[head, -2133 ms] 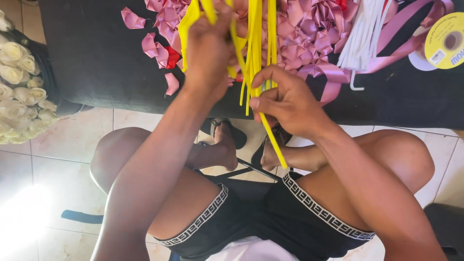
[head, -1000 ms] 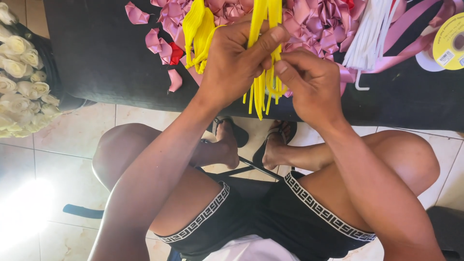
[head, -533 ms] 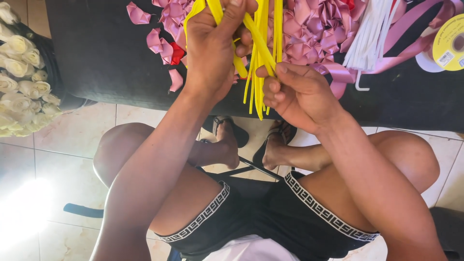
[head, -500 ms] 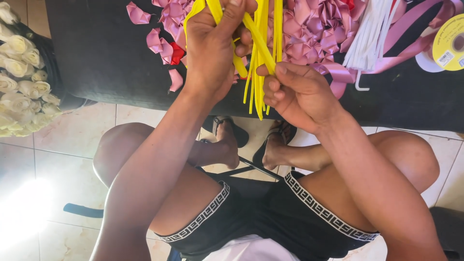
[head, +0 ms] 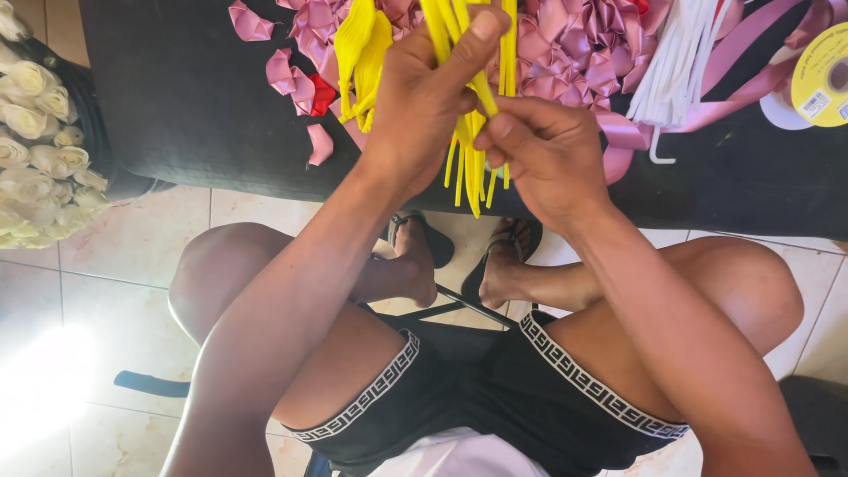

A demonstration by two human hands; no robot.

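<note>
- Shorts with a patterned black-and-white hem (head: 565, 371) lay nearest me, my knees spread over pale floor tiles (head: 132, 238) and my sandalled feet (head: 459, 256) tucked under the table's edge.
- My left hand (head: 424, 97) was closed firmly round a bunch of yellow ribbon strips (head: 473, 168), thumb pressed across them, their loose ends hanging down past the table edge.
- My right hand (head: 548, 150) was curled, thumb and forefinger pinching at one or two of those strips just below my left thumb; the other fingers were folded in and held nothing more that I could make out.
- I judged I was mid-way through sorting or gathering the strips, and the next move called for a fine pinch that kept the bunch from slipping.
- The black table (head: 194, 97) carried a heap of pink ribbon petals (head: 574, 44) with a red piece (head: 321, 93) among them, just behind my hands.
- Further right lay white sticks (head: 676, 71) and a yellow ribbon spool (head: 821, 75).
- No true container showed; off to the far left sat a cluster of cream roses (head: 40, 132).
</note>
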